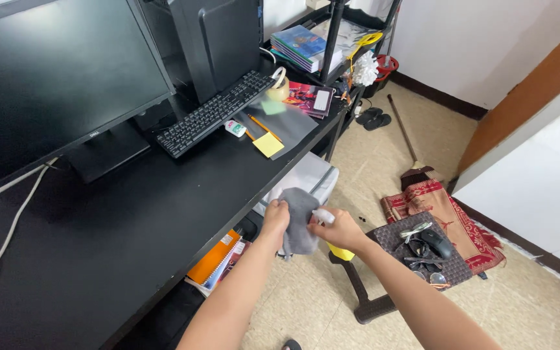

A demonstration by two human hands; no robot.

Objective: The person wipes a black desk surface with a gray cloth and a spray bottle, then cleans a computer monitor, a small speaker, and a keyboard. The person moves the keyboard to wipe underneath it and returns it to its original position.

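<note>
My left hand grips a grey cloth that hangs just off the front edge of the black desk. My right hand holds a spray bottle with a white nozzle and yellow body, its nozzle right against the cloth. Both hands are close together, in the air beside the desk edge.
On the desk stand a black monitor, a black keyboard, a computer tower, yellow sticky notes and a pencil. A shelf with books is behind. On the floor lie a patterned red rug, a mouse on a mat, and a broom.
</note>
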